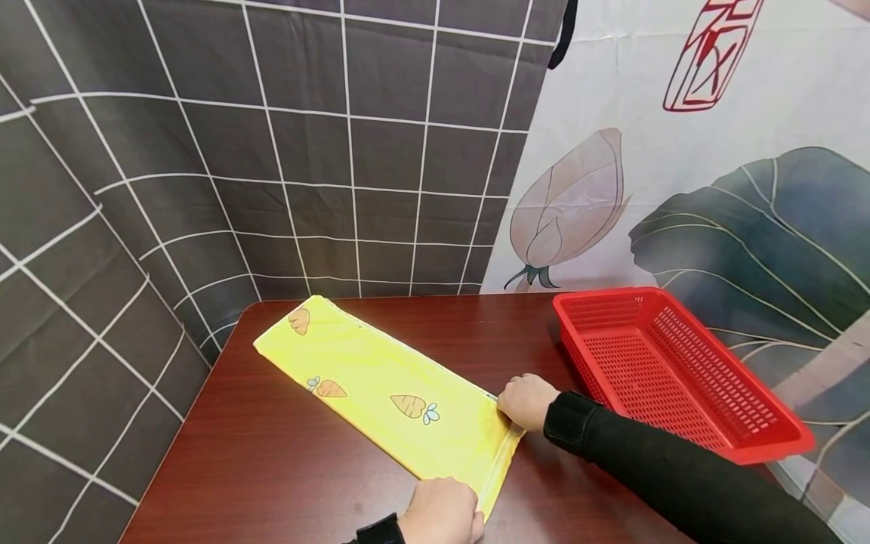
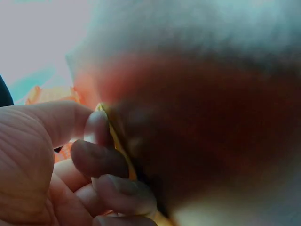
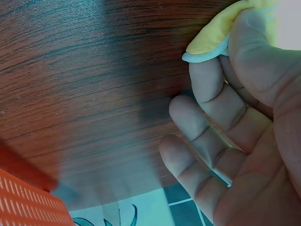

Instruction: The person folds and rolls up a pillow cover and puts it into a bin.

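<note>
While both hands sit at the lower middle of the head view, a long folded yellow cloth printed with orange carrots lies flat and slantwise on the dark reddish-brown wooden desk, running from the upper left of the desk down toward the person. The left hand, at the bottom edge of the frame, has its fingers curled over the cloth's near corner, pinching the yellow edge against the thumb. The right hand, coming out of a black sleeve, pinches the other near corner between thumb and forefinger; in the right wrist view its remaining fingers hang loosely bent just above the desk. To the right of the hands, near but apart from the cloth, stands a red perforated plastic basket. Behind the desk hang a grey grid-patterned sheet and a white backdrop with a lotus bud and leaves.
</note>
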A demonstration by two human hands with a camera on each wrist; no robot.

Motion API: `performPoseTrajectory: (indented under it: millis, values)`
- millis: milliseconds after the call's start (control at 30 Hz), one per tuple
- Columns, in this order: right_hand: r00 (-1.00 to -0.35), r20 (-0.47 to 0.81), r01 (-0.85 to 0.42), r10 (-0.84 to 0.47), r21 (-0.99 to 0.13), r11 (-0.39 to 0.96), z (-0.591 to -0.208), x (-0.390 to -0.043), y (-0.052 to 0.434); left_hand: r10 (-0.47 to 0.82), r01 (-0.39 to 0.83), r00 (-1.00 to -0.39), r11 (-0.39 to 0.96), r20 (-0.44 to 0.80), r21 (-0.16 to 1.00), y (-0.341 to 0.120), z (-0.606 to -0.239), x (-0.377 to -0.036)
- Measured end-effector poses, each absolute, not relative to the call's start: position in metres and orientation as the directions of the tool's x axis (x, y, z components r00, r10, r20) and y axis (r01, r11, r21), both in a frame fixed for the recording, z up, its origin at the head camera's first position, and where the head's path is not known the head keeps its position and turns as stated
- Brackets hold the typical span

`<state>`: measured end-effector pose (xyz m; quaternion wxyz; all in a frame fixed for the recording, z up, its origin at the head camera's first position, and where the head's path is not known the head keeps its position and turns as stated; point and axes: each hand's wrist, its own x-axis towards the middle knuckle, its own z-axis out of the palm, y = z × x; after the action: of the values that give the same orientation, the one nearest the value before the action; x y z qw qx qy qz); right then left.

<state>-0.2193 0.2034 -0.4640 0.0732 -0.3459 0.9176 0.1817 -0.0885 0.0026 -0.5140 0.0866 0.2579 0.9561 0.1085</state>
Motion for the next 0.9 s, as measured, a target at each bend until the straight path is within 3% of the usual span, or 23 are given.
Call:
performPoseTrajectory:
  millis: [167,400,900]
  values:
    - [-0.742,-0.251,-0.67,-0.621,0.27,0.691,-0.466,-0.22,0.203,0.519,0.512,-0.854,0.848,-0.021,0.134,0.006,-0.499,-0.086]
    - [-0.743,-0.27,-0.669,-0.612,0.277,0.69,-0.468,-0.223,0.202,0.631,0.631,-0.775,0.775,0.011,-0.011,0.014,-0.493,-0.084]
    - [-0.741,-0.308,-0.669,-0.596,0.269,0.693,-0.462,-0.225,0.199,0.593,0.593,-0.805,0.803,-0.017,-0.055,0.023,-0.487,-0.079]
